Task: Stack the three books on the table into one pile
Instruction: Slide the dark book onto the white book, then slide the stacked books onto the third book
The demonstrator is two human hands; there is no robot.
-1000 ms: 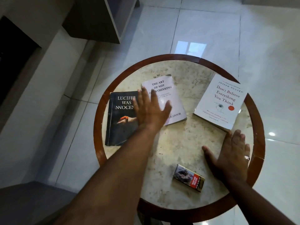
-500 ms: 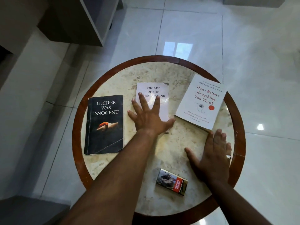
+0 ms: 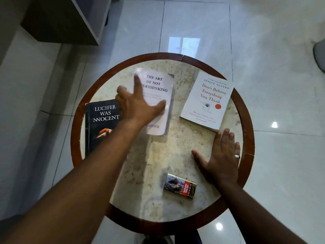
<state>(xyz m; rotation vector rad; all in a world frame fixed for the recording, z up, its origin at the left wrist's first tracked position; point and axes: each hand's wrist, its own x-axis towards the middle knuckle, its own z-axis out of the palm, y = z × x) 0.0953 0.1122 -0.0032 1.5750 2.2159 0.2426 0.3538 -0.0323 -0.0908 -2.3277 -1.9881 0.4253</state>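
Black book (image 3: 102,124) flat at desk (image 3: 175,64) left edge, long axis front-back. Left hand (image 3: 139,106) spread flat on pale middle book (image 3: 158,101), gripping nothing. White book (image 3: 207,99) tilted near right edge. Right hand (image 3: 221,155) flat, empty, on bare desk.

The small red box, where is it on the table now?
The small red box lies near the table's front edge, just beside the right hand, apart from the books.

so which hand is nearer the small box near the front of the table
Right. The right hand lies flat on the table just beside and beyond the small box; the left hand is farther off, on the middle book.
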